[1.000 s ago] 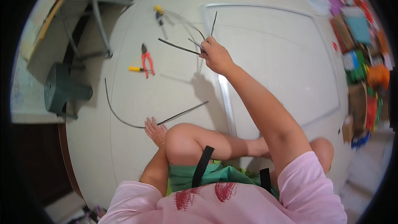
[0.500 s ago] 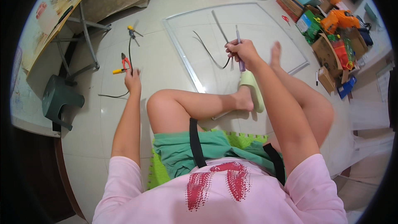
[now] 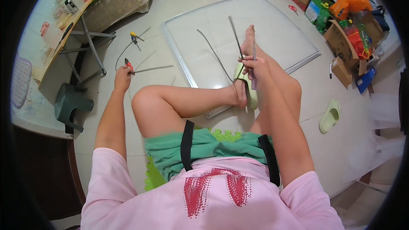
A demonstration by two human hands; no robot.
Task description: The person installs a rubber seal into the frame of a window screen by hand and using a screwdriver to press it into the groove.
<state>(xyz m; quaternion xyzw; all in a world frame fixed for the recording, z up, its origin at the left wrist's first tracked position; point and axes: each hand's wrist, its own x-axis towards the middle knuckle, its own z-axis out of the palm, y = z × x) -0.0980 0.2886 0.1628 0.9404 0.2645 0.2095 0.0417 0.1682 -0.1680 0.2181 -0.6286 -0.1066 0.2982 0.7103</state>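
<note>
My right hand is closed around a screwdriver with a pale purple handle, its thin shaft pointing up and away. Thin grey strips come out of the same hand: a straight strip and a longer curved strip. On the left, my closed left hand is low over the floor with a flat grey strip sticking out to its right. Red-handled pliers show at its fingertips; the hand covers much of them, and whether it grips them is hidden. A yellow-and-dark tool lies farther off.
A silver-edged frame panel lies flat under my feet. One green slipper is by my foot, another slipper to the right. A dark green stool and folding table stand left. Cardboard boxes crowd the far right.
My left hand has moved onto the pliers, and the strip there now points right. The right hand has come slightly nearer with the screwdriver and strips. My right leg has shifted left, uncovering a slipper.
</note>
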